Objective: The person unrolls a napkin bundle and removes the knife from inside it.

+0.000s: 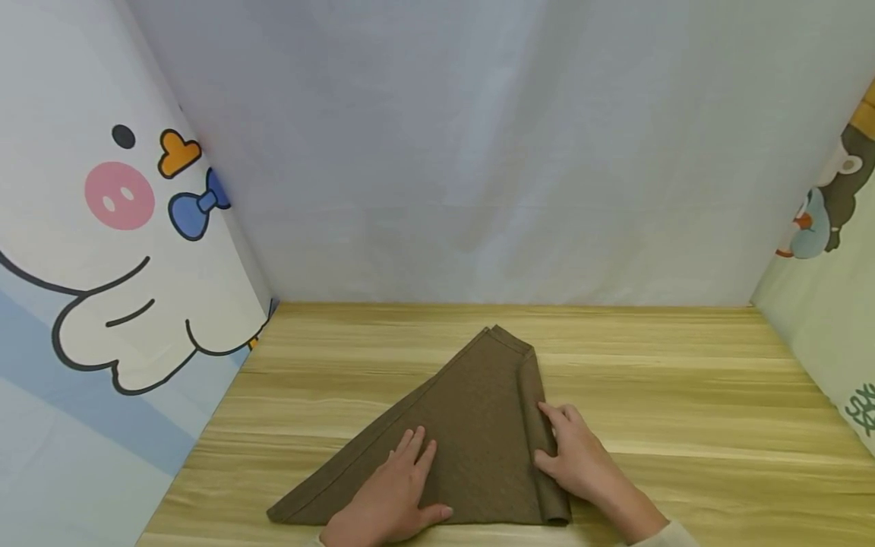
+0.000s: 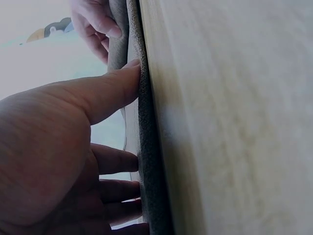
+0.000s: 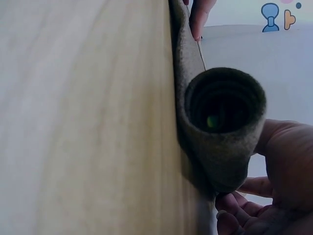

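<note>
A brown cloth (image 1: 478,425) lies folded into a triangle on the wooden table, its long stitched edge slanting down to the left. Along its right side runs a rolled-up edge (image 1: 535,410), and the right wrist view looks into the hollow end of this roll (image 3: 220,147). My left hand (image 1: 393,490) rests on the lower middle of the cloth with fingers spread, the thumb near the front edge. At the roll, my right hand (image 1: 577,460) holds it from the right with thumb and fingers. Its fingers (image 3: 239,208) bend around the roll's outer side.
The wooden table (image 1: 683,395) extends on both sides of the cloth. A pale curtain (image 1: 478,152) hangs behind it. At the left stands a panel with a cartoon bird (image 1: 116,258), at the right one with small cartoon animals (image 1: 816,220).
</note>
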`<state>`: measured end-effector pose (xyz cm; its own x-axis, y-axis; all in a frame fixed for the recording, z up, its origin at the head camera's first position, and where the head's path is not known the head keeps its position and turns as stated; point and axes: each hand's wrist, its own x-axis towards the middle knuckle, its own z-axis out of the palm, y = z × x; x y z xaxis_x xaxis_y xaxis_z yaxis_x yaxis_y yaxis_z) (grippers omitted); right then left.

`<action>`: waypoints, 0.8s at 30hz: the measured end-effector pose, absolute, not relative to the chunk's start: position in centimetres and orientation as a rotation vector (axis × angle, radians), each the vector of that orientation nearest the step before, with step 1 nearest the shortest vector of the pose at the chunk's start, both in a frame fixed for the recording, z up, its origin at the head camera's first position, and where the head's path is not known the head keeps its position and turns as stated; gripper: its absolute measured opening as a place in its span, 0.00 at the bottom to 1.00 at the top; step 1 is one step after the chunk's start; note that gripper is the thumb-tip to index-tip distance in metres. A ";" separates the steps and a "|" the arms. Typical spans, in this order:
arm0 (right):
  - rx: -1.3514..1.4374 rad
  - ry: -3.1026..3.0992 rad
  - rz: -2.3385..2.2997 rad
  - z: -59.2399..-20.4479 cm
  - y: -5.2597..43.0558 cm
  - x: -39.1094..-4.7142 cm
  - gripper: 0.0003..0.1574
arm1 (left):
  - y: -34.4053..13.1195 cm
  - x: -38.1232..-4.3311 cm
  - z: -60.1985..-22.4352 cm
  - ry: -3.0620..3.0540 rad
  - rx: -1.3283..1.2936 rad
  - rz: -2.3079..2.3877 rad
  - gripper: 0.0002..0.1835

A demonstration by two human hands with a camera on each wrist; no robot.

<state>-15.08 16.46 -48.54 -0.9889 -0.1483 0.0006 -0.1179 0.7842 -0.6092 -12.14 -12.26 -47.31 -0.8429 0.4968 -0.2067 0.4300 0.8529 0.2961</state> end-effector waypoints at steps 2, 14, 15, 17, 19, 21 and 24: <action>-0.216 2.923 -1.002 -48.6 16.6 -15.1 0.45 | -12.3 -12.2 -47.3 2.754 0.701 0.341 0.49; -0.192 2.872 -1.036 -48.5 16.8 -15.0 0.44 | -12.4 -11.9 -47.2 2.763 0.717 0.333 0.48; -0.194 2.875 -1.031 -48.5 16.8 -14.9 0.44 | -12.4 -11.9 -47.2 2.765 0.720 0.325 0.48; -0.207 2.891 -1.020 -48.5 16.8 -14.9 0.44 | -12.3 -12.0 -47.1 2.766 0.725 0.307 0.48; -0.220 2.908 -1.011 -48.4 16.8 -14.8 0.43 | -12.1 -12.2 -46.9 2.767 0.732 0.278 0.48; -0.235 2.920 -1.004 -48.3 16.8 -14.8 0.42 | -11.7 -12.4 -46.7 2.770 0.742 0.236 0.48; -0.254 2.938 -0.995 -48.1 16.7 -14.8 0.42 | -10.8 -12.6 -46.4 2.779 0.753 0.193 0.47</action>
<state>-14.77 16.72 -48.09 -0.9862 -0.1636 0.0247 -0.1450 0.7821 -0.6060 -12.56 -10.85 -46.41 -0.8334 0.5113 -0.2096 0.4774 0.8572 0.1929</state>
